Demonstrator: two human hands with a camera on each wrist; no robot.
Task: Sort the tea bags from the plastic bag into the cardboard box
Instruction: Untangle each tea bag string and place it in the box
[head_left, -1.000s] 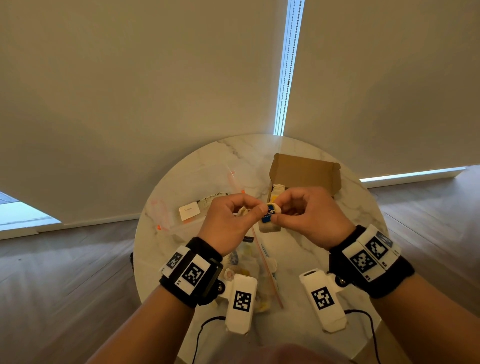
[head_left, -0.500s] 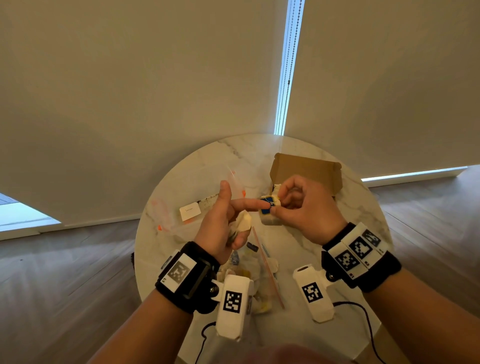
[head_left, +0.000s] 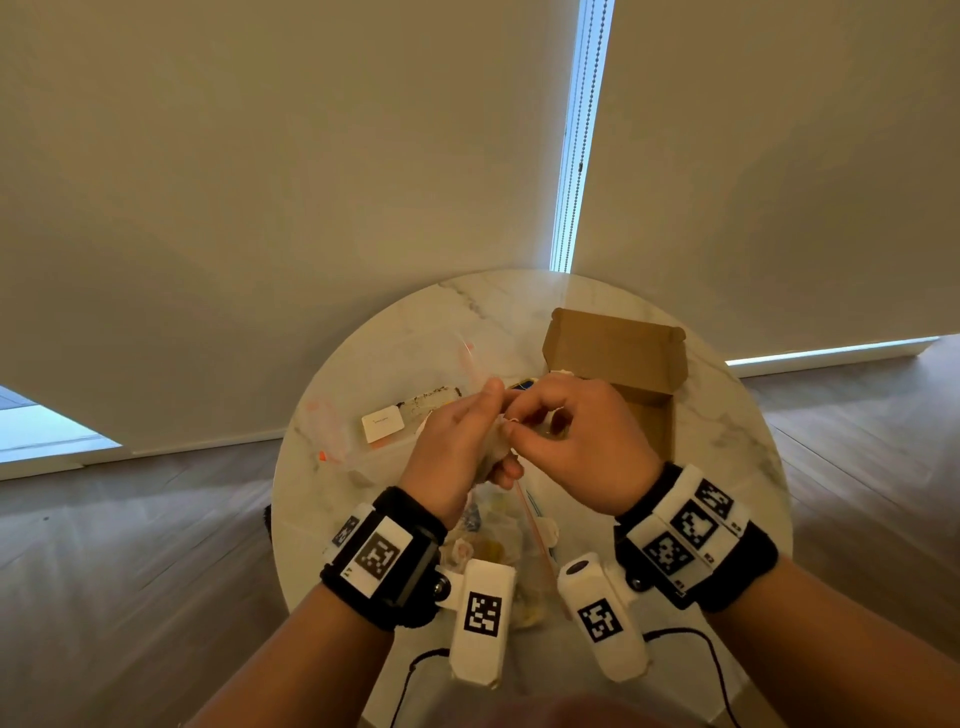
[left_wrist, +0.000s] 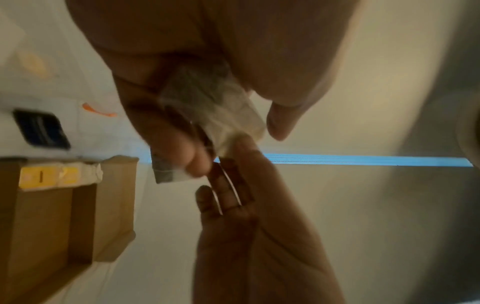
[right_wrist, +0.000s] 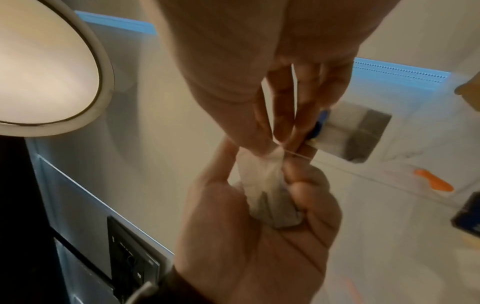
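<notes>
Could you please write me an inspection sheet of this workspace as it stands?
Surface: round marble table.
Job's things: cardboard box open, yellow-tagged tea bags at one end; plastic bag near the wrists, tea bags inside; one tea bag held between the hands.
Clutter: second clear bag with a white card.
Hands: left hand grips the tea bag; right hand pinches its top.
Cables: black leads from the wrist cameras.
Surroundings: drawn roller blinds, bead chain, wood floor.

Round marble table (head_left: 727, 431); beige blinds (head_left: 260, 182); wooden floor (head_left: 130, 571).
</notes>
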